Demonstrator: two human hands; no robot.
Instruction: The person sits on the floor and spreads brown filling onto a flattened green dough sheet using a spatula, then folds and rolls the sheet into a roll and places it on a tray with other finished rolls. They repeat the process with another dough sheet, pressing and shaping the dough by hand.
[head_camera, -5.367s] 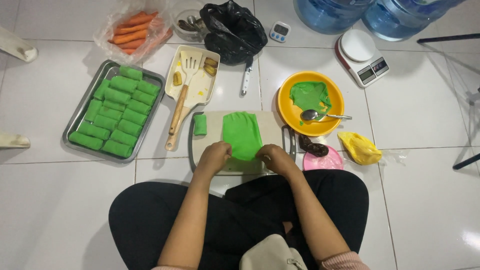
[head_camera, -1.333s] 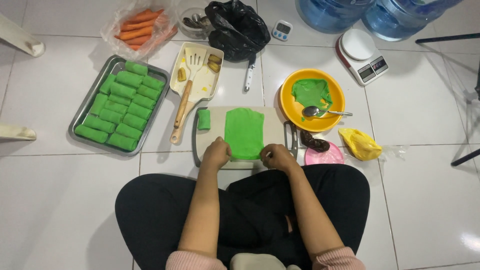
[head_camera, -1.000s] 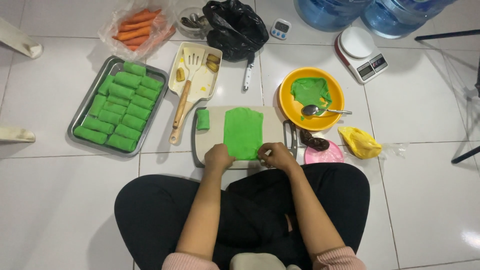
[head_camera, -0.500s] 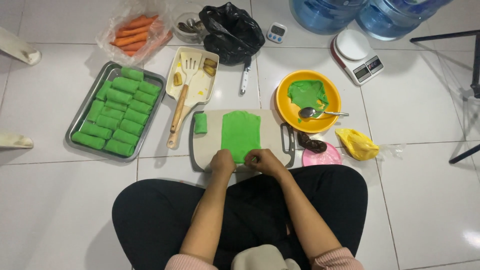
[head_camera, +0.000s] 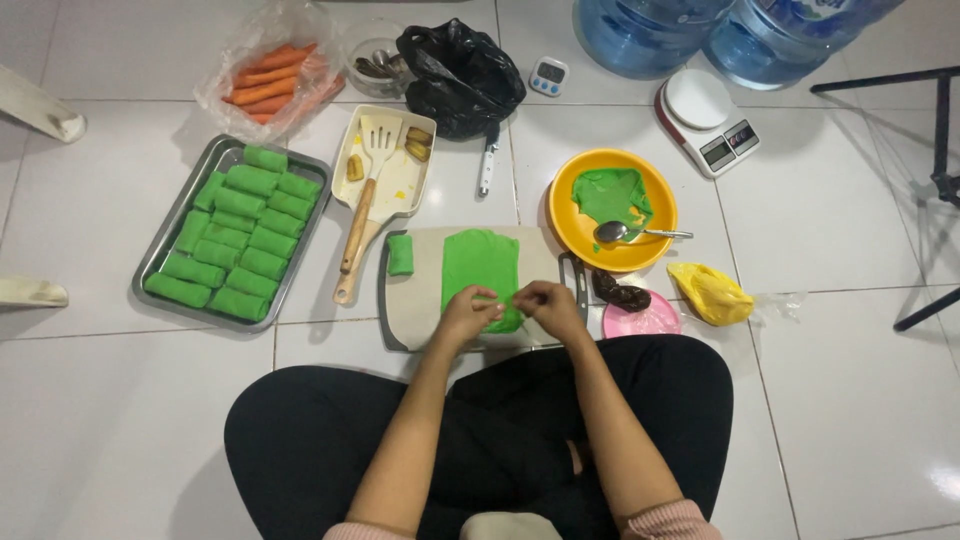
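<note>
Head view: left hand (head_camera: 468, 315) and right hand (head_camera: 545, 303) pinch the near edge of a thin, bright green crepe (head_camera: 481, 270) lying flat on the cutting board (head_camera: 412, 305) on the floor.

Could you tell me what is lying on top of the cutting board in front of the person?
On the cutting board lie a flat green crepe and one rolled green crepe. The left hand and right hand cover the flat crepe's near edge, hiding any filling.

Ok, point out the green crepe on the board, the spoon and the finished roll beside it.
green crepe (head_camera: 478, 262), head view, bare upper middle.
spoon (head_camera: 612, 232), head view, its bowl.
finished roll (head_camera: 400, 254), head view, its middle.
</note>
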